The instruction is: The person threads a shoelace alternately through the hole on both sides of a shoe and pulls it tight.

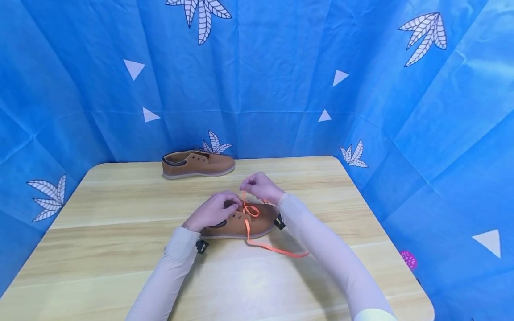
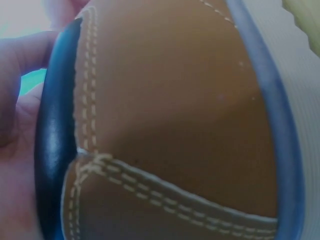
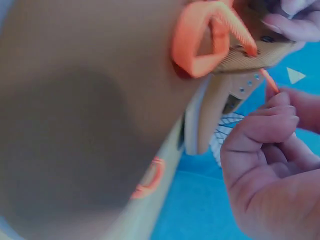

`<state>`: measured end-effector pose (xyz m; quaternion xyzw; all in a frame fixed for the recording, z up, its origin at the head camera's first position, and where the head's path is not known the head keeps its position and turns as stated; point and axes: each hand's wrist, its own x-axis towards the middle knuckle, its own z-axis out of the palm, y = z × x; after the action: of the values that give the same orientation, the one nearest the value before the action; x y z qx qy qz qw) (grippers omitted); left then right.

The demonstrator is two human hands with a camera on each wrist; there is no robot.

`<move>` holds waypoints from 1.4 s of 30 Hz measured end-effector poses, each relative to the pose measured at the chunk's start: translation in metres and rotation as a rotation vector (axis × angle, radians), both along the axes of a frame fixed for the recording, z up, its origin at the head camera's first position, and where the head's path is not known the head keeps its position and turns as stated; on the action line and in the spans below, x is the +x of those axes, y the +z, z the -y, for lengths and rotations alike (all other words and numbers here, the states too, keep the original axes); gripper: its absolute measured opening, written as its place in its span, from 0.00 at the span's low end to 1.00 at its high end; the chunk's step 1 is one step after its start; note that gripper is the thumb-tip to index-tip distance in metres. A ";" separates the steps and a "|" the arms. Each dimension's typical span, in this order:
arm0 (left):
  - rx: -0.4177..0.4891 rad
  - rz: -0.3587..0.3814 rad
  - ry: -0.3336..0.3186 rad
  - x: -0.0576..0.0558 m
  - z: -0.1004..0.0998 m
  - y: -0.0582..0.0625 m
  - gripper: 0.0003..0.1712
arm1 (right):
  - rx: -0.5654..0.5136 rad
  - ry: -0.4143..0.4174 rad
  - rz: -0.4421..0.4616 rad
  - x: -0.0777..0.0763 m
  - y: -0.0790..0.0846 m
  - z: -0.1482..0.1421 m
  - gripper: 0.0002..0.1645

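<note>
A brown shoe [image 1: 263, 223] lies on its sole before me, toe to the right. An orange shoelace [image 1: 277, 250] runs through its eyelets, with a loop on top and a long end trailing on the table. My right hand [image 1: 263, 185], above the shoe's far side, pinches the lace where it comes out of an eyelet, as the right wrist view shows. My left hand [image 1: 213, 211] grips the shoe near its opening, fingertips [image 3: 295, 25] at the eyelet flap. In the left wrist view, this hand lies along the dark padded collar [image 2: 57, 135].
A second brown shoe [image 1: 213, 165], with no lace in its eyelets, stands at the back edge of the wooden table [image 1: 100, 249]. Behind the table hangs a blue curtain [image 1: 273, 89] with leaf and triangle prints.
</note>
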<state>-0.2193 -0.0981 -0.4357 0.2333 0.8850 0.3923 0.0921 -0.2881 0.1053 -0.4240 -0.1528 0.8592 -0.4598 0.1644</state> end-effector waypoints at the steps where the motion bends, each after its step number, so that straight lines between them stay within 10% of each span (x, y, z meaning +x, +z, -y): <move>1: 0.003 -0.006 -0.004 0.000 0.000 0.000 0.11 | -0.010 -0.008 -0.029 -0.001 0.004 0.001 0.13; 20: 0.011 0.008 -0.005 -0.002 0.001 -0.001 0.12 | -0.280 -0.199 -0.268 -0.035 0.065 0.015 0.13; 42: 0.023 0.018 -0.002 -0.003 0.002 -0.004 0.12 | -0.398 -0.195 -0.199 -0.054 0.078 0.019 0.16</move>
<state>-0.2228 -0.1003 -0.4395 0.2318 0.8793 0.4044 0.0980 -0.3422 0.0867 -0.3462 -0.1432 0.7742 -0.6165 0.0004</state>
